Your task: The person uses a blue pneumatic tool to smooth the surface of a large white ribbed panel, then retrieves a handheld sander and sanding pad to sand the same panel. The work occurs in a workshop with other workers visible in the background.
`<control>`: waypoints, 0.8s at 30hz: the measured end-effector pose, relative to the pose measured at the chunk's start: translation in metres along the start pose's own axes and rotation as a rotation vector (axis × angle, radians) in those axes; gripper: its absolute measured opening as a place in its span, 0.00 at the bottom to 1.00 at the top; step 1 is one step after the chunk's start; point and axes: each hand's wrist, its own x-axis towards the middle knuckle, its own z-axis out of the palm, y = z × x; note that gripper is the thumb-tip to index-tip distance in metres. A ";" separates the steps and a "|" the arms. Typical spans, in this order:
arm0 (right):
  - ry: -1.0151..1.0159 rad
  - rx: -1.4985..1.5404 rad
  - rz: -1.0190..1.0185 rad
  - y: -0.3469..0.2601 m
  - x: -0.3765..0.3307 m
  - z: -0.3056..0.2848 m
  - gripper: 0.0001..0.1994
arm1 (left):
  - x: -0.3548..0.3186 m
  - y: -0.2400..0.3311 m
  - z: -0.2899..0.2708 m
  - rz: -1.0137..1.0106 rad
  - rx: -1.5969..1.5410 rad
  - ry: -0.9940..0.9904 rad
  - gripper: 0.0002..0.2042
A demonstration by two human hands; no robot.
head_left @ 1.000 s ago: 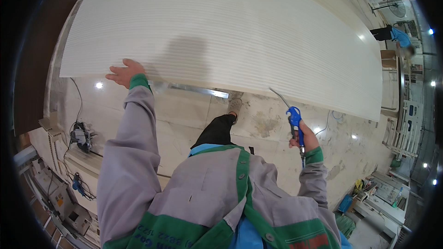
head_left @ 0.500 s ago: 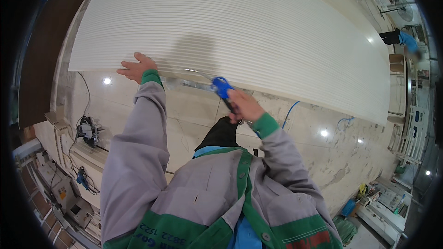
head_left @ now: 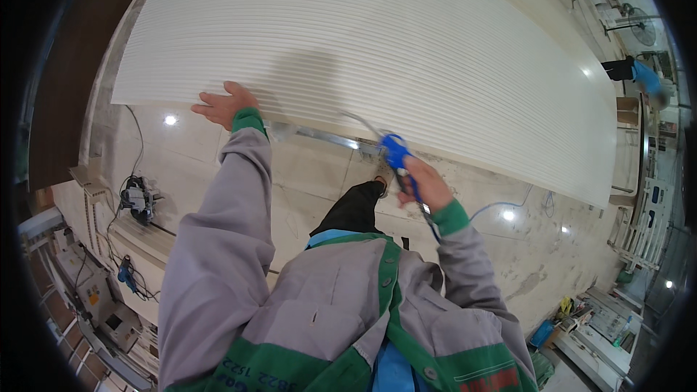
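Observation:
A large white panel [head_left: 377, 51] with fine parallel grooves spans the upper half of the view. My left hand [head_left: 226, 104] rests on its near edge toward the left, fingers spread and holding nothing. My right hand [head_left: 427, 183] is closed around the handle of a blue air blow gun [head_left: 396, 151], just off the panel's near edge. The gun's thin bent nozzle points up and left over the grooved surface. A hose hangs from the gun beside my right wrist.
A dark brown board [head_left: 80, 65] stands at the far left. On the left lie a power saw [head_left: 138, 199] and a blue power tool [head_left: 127, 274] with cords. A blue hose [head_left: 501, 205] runs over the tiled floor. Another person [head_left: 639, 76] is at the far right, near a fan [head_left: 642, 27].
My right hand has moved right and slightly nearer with the blow gun. My left hand has slid a little to the right along the panel's edge.

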 end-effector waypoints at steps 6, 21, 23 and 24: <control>-0.180 -0.164 -0.081 -0.027 0.047 0.089 0.23 | 0.008 -0.004 0.005 0.006 0.002 0.030 0.35; 0.054 -0.080 0.051 -0.019 -0.008 0.032 0.24 | 0.014 0.001 -0.001 -0.020 0.020 -0.013 0.37; -0.014 -0.057 -0.041 -0.016 -0.010 0.030 0.22 | 0.015 0.001 0.000 -0.029 0.022 -0.015 0.37; 0.004 -0.065 -0.055 -0.017 -0.008 0.036 0.22 | 0.016 0.001 0.001 -0.037 0.029 -0.017 0.37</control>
